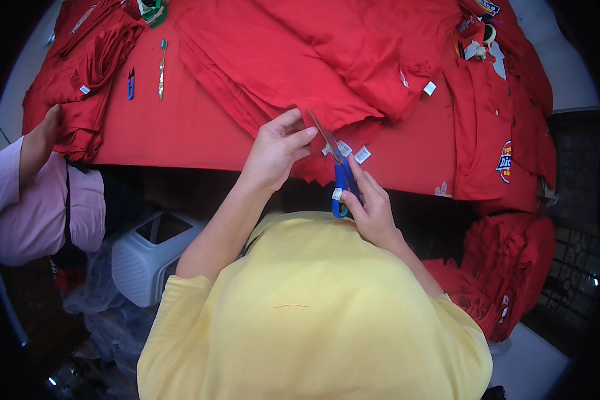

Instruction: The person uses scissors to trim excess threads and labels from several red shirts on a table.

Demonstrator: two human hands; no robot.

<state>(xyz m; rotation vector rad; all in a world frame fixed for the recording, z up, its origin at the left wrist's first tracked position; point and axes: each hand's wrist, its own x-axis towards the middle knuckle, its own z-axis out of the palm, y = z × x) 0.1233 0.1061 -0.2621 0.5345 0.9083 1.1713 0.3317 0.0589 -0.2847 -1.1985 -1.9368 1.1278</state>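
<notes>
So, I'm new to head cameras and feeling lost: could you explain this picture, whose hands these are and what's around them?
There is no machine here: a person in a yellow shirt works bare-handed. A wide camera on their head looks down, which is why edges bend. Their right hand holds blue-handled scissors; their left hand is raised near the blade tip, though whether it grips anything is unclear. Red garments lie on the red-topped table, with a toothbrush and small blue snips toward the left.

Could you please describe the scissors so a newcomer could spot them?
At the near edge of the red table, beyond the yellow shirt, find the right hand. It holds the scissors: blue-handled, larger than the blue snips lying farther left.
</notes>
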